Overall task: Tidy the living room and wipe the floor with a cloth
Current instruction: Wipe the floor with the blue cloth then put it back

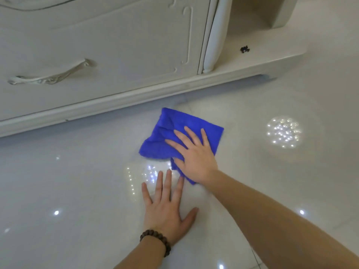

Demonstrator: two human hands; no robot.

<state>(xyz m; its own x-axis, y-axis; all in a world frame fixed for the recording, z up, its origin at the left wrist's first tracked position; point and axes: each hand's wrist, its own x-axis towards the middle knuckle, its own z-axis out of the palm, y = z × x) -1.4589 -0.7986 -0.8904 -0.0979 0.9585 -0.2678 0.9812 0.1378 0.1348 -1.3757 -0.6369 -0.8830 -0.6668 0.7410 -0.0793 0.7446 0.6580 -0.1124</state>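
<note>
Blue cloth (171, 136) flat on glossy white floor (77, 181), centre of frame, just below cream cabinet (97, 55); roughly square, one corner pointing to upper left. Right hand (194, 156) open, pressed flat on cloth. Left hand (165, 208) open, flat on floor, beaded bracelet (156, 240) at wrist. No writing visible.

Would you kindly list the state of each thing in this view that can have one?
blue cloth: folded, creased, flat on the floor.
right hand: open, palm pressed on the cloth.
left hand: open, flat on bare floor, off the cloth.
beaded bracelet: worn on the left wrist.
cabinet drawer: shut.
floor: glossy, reflecting lights.
small dark object: lying on the cabinet's low shelf.
</note>
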